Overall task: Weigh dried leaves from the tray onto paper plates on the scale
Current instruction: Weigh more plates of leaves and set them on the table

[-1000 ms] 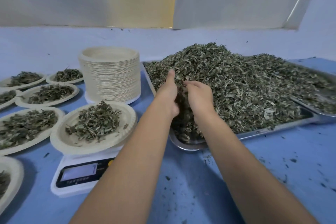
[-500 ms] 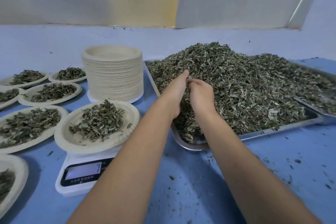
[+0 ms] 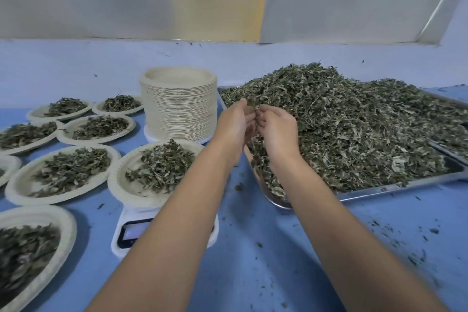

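A big heap of dried leaves [image 3: 342, 124] fills a steel tray [image 3: 395, 186] on the right. My left hand [image 3: 234, 125] and my right hand [image 3: 277, 129] are cupped together above the tray's near-left corner, holding a scoop of dried leaves between the palms. Left of them a paper plate [image 3: 119, 185] with a mound of leaves sits on a white scale [image 3: 126, 233]; my left forearm hides part of the scale's display.
A tall stack of paper plates [image 3: 178, 104] stands behind the scale. Several filled plates [image 3: 63, 172] cover the blue table [image 3: 253, 248] to the left. A second tray's edge [image 3: 448, 149] shows at far right. Leaf crumbs lie scattered on the table.
Both hands have lifted out of the heap with leaves cupped between them and moved slightly left toward the tray's edge. The view has shifted too.
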### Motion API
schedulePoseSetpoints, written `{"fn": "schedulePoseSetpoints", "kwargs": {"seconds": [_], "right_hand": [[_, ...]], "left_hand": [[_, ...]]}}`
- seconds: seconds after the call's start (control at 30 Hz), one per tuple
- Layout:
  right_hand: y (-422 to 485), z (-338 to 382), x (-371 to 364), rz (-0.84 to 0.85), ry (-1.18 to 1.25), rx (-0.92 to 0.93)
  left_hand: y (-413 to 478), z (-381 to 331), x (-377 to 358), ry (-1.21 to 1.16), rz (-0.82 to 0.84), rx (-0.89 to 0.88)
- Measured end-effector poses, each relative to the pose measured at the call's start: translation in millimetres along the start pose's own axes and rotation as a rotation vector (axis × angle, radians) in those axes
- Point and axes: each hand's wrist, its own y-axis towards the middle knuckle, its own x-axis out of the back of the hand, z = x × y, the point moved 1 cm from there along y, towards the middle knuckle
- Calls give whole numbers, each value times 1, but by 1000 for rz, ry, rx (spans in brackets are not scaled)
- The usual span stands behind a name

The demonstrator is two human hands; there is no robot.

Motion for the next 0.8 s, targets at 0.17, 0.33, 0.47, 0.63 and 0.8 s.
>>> {"fn": "schedulePoseSetpoints", "kwargs": {"seconds": [0.17,0.33,0.47,0.63,0.8], "right_hand": [[-16,8,-41,37,77,28],[-29,1,-64,55,37,13],[-36,-8,-72,71,17,-29],[-41,-17,-73,120,-97,-59],[-43,-21,-71,158,-136,-66]], "left_hand": [[-24,-30,53,27,-118,-122],[-44,-43,110,121,-270,-224],[-54,-39,151,128,-437,-222],[-55,-23,171,166,-545,-176],[-49,-12,175,185,-577,-98]]}}
